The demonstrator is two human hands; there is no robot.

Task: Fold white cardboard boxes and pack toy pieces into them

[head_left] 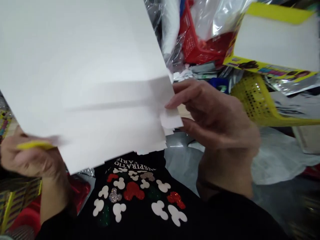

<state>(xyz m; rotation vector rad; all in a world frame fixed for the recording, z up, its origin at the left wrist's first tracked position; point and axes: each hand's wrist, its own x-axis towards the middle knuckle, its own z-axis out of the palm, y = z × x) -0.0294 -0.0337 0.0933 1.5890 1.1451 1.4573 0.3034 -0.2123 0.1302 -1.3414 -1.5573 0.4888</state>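
Note:
A large white card sheet (82, 66) fills the upper left of the head view, tilted, with a crease or shadow across its lower part. Stepped edges along its lower right side show several layers stacked together. My right hand (215, 116) grips the right edge, fingers on top and thumb near the lower corner. At the lower left corner, my left hand (32, 156) is closed around the edge of the sheets, blurred by motion. A narrow yellow strip (36, 144) shows at its fingers; whether it is part of the card or a separate thing, I cannot tell.
A red plastic basket (191, 48) with clear plastic bags stands at the top. Right of it lies a yellow printed carton (275, 43), white side up, above a yellow basket (252, 100). Yellow patterned boxes (22, 196) and a red container (27, 216) are at lower left.

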